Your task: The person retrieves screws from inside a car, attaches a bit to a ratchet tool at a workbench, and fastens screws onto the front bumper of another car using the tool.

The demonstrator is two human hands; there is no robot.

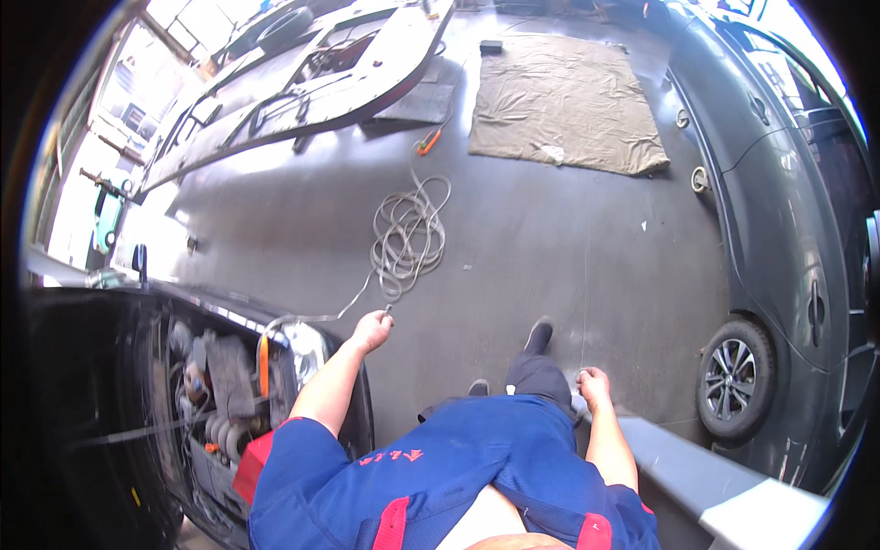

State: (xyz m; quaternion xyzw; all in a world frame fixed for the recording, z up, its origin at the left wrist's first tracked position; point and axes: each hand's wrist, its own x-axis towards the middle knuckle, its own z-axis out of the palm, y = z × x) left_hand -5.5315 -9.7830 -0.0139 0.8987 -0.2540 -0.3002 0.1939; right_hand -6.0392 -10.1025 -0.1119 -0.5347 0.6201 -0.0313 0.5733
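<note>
My left hand (373, 330) is held out ahead of the open engine bay (220, 385), its fingers closed around a small dark object whose end pokes out past them; its kind cannot be made out. Close beyond that hand a pale hose (344, 314) runs from the engine bay to a loose coil (408, 238) on the floor. My right hand (594, 387) hangs low on the right beside my leg, fingers curled in. Whatever it may hold is too small to make out.
A dark grey car (793, 174) stands along the right, its rear wheel (736, 378) near a grey metal beam (683, 467). Farther off, a beige cloth (564, 101) lies on the floor. An orange-ended cable (428, 144) lies near a large metal frame (302, 101).
</note>
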